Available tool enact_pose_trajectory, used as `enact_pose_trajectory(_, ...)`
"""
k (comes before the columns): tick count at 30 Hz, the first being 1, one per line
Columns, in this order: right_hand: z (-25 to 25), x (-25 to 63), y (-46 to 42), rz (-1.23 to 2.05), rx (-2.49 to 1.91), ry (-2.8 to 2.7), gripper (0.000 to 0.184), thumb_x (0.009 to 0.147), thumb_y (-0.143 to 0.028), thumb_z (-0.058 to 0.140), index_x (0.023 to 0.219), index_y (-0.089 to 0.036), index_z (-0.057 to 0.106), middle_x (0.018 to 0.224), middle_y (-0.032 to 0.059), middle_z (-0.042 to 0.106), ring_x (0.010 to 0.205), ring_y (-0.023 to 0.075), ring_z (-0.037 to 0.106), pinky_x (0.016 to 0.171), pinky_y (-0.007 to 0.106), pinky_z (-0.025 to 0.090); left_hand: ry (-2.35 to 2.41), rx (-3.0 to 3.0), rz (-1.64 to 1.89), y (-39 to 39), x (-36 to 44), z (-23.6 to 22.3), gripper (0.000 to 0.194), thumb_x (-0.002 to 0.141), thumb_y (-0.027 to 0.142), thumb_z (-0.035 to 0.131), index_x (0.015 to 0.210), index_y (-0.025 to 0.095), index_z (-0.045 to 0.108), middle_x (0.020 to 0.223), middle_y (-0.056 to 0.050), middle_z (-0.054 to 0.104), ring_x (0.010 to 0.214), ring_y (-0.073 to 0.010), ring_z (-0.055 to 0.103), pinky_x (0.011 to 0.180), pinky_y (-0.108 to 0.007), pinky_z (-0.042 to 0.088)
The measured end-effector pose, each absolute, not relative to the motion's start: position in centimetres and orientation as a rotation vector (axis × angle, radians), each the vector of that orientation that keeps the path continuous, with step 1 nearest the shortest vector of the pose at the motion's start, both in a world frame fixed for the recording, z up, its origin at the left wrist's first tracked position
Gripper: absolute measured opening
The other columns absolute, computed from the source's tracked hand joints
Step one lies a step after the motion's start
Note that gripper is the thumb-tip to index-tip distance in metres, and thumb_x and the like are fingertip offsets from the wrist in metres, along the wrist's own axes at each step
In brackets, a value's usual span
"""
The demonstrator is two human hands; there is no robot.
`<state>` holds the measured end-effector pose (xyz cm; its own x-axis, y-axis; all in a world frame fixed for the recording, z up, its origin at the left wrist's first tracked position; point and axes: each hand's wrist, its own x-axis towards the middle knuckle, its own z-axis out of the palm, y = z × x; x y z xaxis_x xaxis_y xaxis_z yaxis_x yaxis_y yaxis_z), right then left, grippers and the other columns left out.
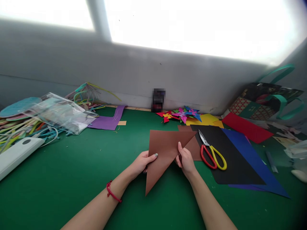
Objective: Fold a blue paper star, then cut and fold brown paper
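A brown sheet of paper [163,150], triangular in outline, is held up over the green table between both hands. My left hand [144,161] pinches its left edge, with the thumb on the front face and the fingers mostly hidden behind. On the slanted right edge my right hand [185,159] is closed, thumb on top and fingers underneath. Just right of that hand lie scissors [207,150] with one red and one yellow handle, blades pointing away. They rest across black paper [235,156] and a second piece of brown paper [194,147].
Blue paper [254,156], a red sheet [247,127] and yellow paper [206,119] lie to the right. Colourful folded paper stars [182,114] sit at the back. Purple paper [107,122], a clear plastic bag [64,111] and a white device [19,153] are left. A patterned bag [256,102] stands back right.
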<state>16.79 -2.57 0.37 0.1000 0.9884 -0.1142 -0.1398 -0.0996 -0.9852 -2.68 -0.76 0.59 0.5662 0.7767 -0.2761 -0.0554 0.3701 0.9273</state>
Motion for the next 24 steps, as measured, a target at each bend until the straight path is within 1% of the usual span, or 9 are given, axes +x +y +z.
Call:
enact_pose_trajectory(2,0.2,16.9,-2.5,1.253,-1.238,-0.966,0.054,0.080,-0.054,0.041,0.037,-0.022,0.034,0.025,-0.0041,0.032,0.026,0.0067,0.028,0.031,0.022,0.022,0.815,1.081,0.613,-0.7,-2.7,0.6,0.037,0.074,0.049,0.055,0.086,0.014,0.054,0.049,0.005,0.044,0.032,-0.0038,0.032,0.029,-0.017,0.020)
enact_pose_trajectory(6,0.1,17.2,-2.4,1.215,-1.225,-0.861,0.050,0.081,-0.056,0.037,0.047,-0.020,0.043,0.027,-0.0043,0.036,0.025,0.0070,0.029,0.030,0.022,0.021,0.816,1.072,0.599,-0.8,-2.7,0.8,0.038,0.074,0.048,0.055,0.088,0.014,0.054,0.049,0.006,0.043,0.033,-0.0033,0.031,0.029,-0.016,0.018)
enact_pose_trajectory(8,0.1,17.4,-2.2,1.153,-1.231,-0.807,0.049,0.081,-0.056,0.037,0.050,-0.019,0.045,0.028,-0.0044,0.037,0.026,0.0069,0.031,0.029,0.021,0.020,0.818,1.068,0.584,-0.8,-2.7,0.8,0.038,0.073,0.049,0.056,0.087,0.014,0.054,0.049,0.006,0.043,0.033,-0.0032,0.031,0.030,-0.017,0.017)
enact_pose_trajectory(13,0.2,17.8,-2.1,1.066,-1.297,-0.790,0.046,0.078,-0.056,0.043,0.051,-0.019,0.040,0.028,-0.0045,0.039,0.025,0.0057,0.031,0.027,0.019,0.019,0.812,1.085,0.583,-0.9,-2.7,0.9,0.040,0.072,0.051,0.056,0.083,0.014,0.053,0.050,0.005,0.044,0.033,-0.0036,0.031,0.030,-0.017,0.019)
enact_pose_trajectory(17,0.3,17.7,-2.1,1.038,-1.278,-0.755,0.044,0.077,-0.057,0.043,0.053,-0.020,0.042,0.028,-0.0054,0.038,0.025,0.0068,0.032,0.027,0.020,0.021,0.817,1.098,0.563,-0.9,-2.7,1.1,0.038,0.072,0.050,0.056,0.082,0.013,0.054,0.050,0.005,0.044,0.035,-0.0036,0.031,0.030,-0.017,0.018)
enact_pose_trajectory(24,0.6,17.7,-2.2,0.969,-1.324,-0.720,0.042,0.077,-0.056,0.045,0.054,-0.021,0.040,0.028,-0.0064,0.036,0.024,0.0070,0.031,0.026,0.019,0.022,0.836,1.091,0.552,-1.0,-2.7,1.3,0.040,0.070,0.051,0.058,0.084,0.013,0.056,0.051,0.005,0.044,0.036,-0.0039,0.032,0.031,-0.017,0.017)
